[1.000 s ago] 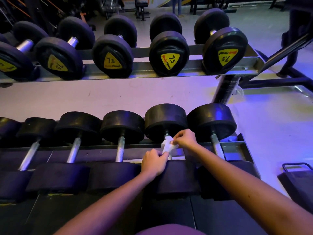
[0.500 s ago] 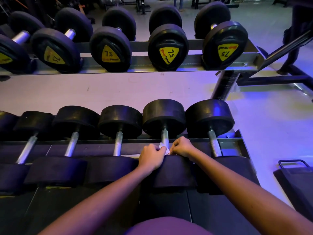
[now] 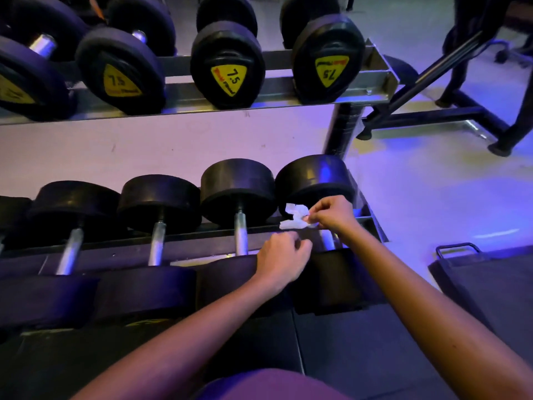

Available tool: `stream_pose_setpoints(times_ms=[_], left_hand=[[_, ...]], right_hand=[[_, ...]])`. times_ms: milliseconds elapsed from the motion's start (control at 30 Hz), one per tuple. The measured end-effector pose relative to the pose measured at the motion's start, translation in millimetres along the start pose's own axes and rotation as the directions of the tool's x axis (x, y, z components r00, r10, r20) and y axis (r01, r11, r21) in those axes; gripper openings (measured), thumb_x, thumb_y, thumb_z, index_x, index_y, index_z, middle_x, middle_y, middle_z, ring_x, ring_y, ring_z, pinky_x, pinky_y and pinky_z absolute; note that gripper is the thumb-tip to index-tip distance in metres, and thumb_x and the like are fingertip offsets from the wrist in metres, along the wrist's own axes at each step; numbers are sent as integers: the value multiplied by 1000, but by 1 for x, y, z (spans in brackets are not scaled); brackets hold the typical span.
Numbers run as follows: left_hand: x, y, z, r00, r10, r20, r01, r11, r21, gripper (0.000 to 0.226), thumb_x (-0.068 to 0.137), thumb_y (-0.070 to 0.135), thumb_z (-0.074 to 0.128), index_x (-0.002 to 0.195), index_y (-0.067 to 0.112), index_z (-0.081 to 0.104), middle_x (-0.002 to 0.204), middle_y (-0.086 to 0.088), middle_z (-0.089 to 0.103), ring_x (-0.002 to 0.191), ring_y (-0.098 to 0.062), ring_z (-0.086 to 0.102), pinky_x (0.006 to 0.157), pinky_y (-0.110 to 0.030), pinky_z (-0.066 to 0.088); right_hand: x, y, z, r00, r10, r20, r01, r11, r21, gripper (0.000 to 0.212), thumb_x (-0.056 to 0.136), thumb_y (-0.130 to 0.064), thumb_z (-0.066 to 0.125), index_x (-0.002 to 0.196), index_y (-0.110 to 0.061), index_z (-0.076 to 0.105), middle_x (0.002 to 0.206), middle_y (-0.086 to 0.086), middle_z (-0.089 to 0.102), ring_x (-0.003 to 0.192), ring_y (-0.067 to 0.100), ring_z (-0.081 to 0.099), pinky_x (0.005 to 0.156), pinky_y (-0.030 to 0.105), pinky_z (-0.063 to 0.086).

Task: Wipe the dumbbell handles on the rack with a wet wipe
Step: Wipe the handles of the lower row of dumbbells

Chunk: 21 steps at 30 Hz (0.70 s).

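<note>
**A:** What are the fingers doing?

**B:** The right hand (image 3: 331, 216) pinches a crumpled white wet wipe (image 3: 295, 217) between thumb and fingertips (image 3: 315, 211). The wipe sticks out from them toward nine o'clock. The left hand (image 3: 281, 255) is just at seven o'clock of the wipe and apart from it. Its fingers are loosely curled, with nothing seen in them.

**A:** Where is the wipe among the dumbbells?

**B:** It shows in front of the far head (image 3: 314, 180) of the rightmost dumbbell, above the rail. Whether it touches the rubber, I cannot tell. That dumbbell's steel handle (image 3: 327, 241) lies just at five o'clock of the wipe, half hidden under the right wrist. The next handle (image 3: 240, 233) is bare, at nine o'clock of the left hand.

**A:** And the surface around them?

**B:** The dark rails of the lower rack (image 3: 173, 251) hold a row of black round-headed dumbbells running off to nine o'clock. Their handles point toward twelve.

**A:** The room?

**B:** At twelve o'clock a grey metal upper shelf (image 3: 274, 90) carries dumbbells with yellow 7.5 labels (image 3: 227, 79). A pale floor (image 3: 173, 145) shows between the two tiers, washed in blue-violet light. A black bench frame (image 3: 432, 116) stands at two o'clock. At four o'clock lies a dark flat object (image 3: 490, 284) with a loop handle. A purple garment (image 3: 274, 385) fills six o'clock.
</note>
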<state>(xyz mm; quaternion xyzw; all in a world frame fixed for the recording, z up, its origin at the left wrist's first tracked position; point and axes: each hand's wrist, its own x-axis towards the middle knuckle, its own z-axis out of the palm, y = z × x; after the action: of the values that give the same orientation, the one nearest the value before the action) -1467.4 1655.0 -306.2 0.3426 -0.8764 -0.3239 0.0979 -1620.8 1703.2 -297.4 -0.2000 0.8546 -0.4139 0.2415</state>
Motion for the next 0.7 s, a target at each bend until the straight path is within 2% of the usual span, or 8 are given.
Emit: stream_pose_setpoints(times_ms=[67, 167, 233, 333, 467, 600, 700], left_hand=[[-1, 12, 16, 1000, 9, 28, -8, 1000, -26, 36, 88, 38, 47, 62, 14, 50, 77, -10, 63, 84, -35, 60, 60, -34, 36], [-4, 18, 38, 994, 59, 89, -56, 998, -29, 42, 96, 41, 40, 64, 15, 50, 80, -12, 66, 84, -35, 61, 64, -37, 41], [-2, 15, 45, 989, 95, 112, -90, 995, -51, 47, 97, 44, 34, 61, 17, 47, 73, -11, 64, 80, -35, 60, 61, -37, 39], [6, 11, 46, 979, 146, 144, -132, 986, -104, 49, 92, 46, 33, 51, 19, 39, 61, -13, 56, 72, -36, 56, 57, -36, 28], [10, 10, 48, 972, 161, 173, -143, 983, -113, 49, 90, 43, 35, 49, 17, 36, 49, -6, 39, 66, -36, 53, 56, -37, 25], [13, 6, 53, 973, 172, 156, -148, 977, -150, 49, 90, 42, 36, 48, 17, 36, 54, -13, 47, 65, -37, 53, 55, -39, 28], [15, 5, 54, 975, 169, 143, -144, 976, -165, 49, 90, 44, 35, 47, 19, 36, 56, -16, 51, 66, -39, 53, 57, -42, 33]], right_hand=[[4, 13, -20, 1000, -3, -29, 2, 999, -43, 11, 64, -2, 81, 68, -9, 73, 68, 8, 69, 64, 14, 62, 66, 31, 58], [7, 33, -37, 998, 6, -63, -11, 997, -83, 12, 62, -6, 81, 64, -13, 72, 60, 3, 66, 57, 11, 60, 64, 30, 58], [7, 43, -40, 997, 30, -73, -36, 995, -89, 13, 62, -5, 81, 63, -13, 72, 59, 4, 66, 55, 11, 61, 64, 33, 60], [13, 48, -36, 995, 37, -95, -42, 998, -46, 11, 65, -3, 78, 62, -11, 70, 65, 11, 69, 61, 18, 65, 64, 38, 61], [29, 42, -26, 981, -10, -191, -7, 996, -84, 8, 66, -13, 79, 69, -10, 72, 68, 8, 70, 67, 17, 64, 66, 29, 52], [41, 35, -12, 991, -42, -127, 18, 982, -187, 12, 67, -17, 82, 75, -13, 75, 72, 7, 71, 73, 16, 67, 70, 26, 53], [47, 29, -11, 998, -26, -61, 7, 957, -290, 11, 69, -11, 80, 79, -9, 75, 73, 6, 68, 75, 13, 63, 72, 23, 50]])
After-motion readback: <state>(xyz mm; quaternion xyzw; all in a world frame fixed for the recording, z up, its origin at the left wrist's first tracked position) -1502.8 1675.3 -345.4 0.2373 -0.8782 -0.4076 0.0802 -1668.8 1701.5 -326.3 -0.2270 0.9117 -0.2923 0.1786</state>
